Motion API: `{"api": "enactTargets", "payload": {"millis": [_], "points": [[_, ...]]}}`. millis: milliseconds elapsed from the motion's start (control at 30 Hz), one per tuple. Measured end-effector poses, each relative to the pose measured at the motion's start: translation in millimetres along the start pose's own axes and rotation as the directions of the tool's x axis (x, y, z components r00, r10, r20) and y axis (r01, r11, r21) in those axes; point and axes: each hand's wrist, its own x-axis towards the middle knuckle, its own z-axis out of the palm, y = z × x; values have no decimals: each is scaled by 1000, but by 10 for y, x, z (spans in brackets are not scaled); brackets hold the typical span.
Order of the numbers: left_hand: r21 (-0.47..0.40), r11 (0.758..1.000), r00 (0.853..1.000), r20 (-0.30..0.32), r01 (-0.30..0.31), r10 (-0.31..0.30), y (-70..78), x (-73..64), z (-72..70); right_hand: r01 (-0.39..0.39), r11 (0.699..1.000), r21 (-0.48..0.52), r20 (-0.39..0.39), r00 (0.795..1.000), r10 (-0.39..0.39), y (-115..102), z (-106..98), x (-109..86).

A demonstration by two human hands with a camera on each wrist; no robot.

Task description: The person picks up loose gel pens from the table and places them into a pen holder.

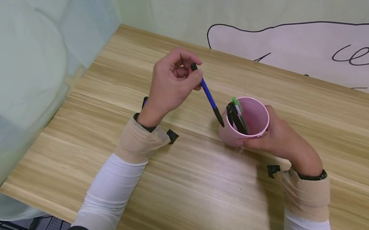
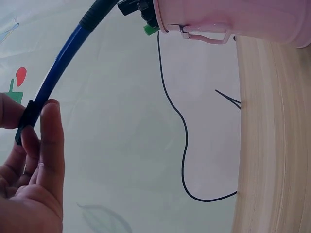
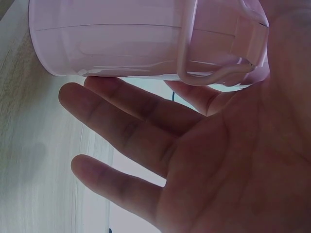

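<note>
My left hand (image 1: pixel 170 85) pinches a blue pen (image 1: pixel 208 94) near its black upper end, between thumb and fingers. The pen (image 2: pixel 59 64) slants down to the right, its black lower end overlapping the near left rim of a pink pail-shaped pen cup (image 1: pixel 230 136) in the head view. My right hand (image 1: pixel 282 137) holds the cup from the right, thumb at the front. Inside the cup lean several pens, black ones and a green-and-white pen (image 1: pixel 237 105). A wire handle (image 3: pixel 187 43) shows on the cup's side in the right wrist view.
Both hands are over a wood-grain table (image 1: pixel 202 200). Behind my left wrist a dark blue and black object (image 1: pixel 144 102) peeks out, mostly hidden. A pale wall covering (image 1: pixel 299 40) with black line drawings stands along the back, and a light curtain-like cloth (image 1: pixel 15 73) on the left.
</note>
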Motion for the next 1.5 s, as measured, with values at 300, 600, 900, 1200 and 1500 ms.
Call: {"api": "enactTargets", "payload": {"millis": [300,600,900,1200,1500], "points": [[-51,999,1000,12,-5,5,3,-4,27,-50,998,-30,-25,998,49,-17,-3,-36],[-64,998,1000,15,-25,26,20,-6,32,-31,999,-31,-18,999,31,-16,-4,-30],[-51,997,998,36,-54,56,16,-14,62,-31,999,-17,-23,999,31,-11,0,-32],[110,987,988,114,-114,101,18,-46,94,43,999,21,10,999,-43,-3,21,45],[280,935,931,348,-219,114,18,-89,167,16,1000,-16,6,1000,-16,2,18,32]]}}
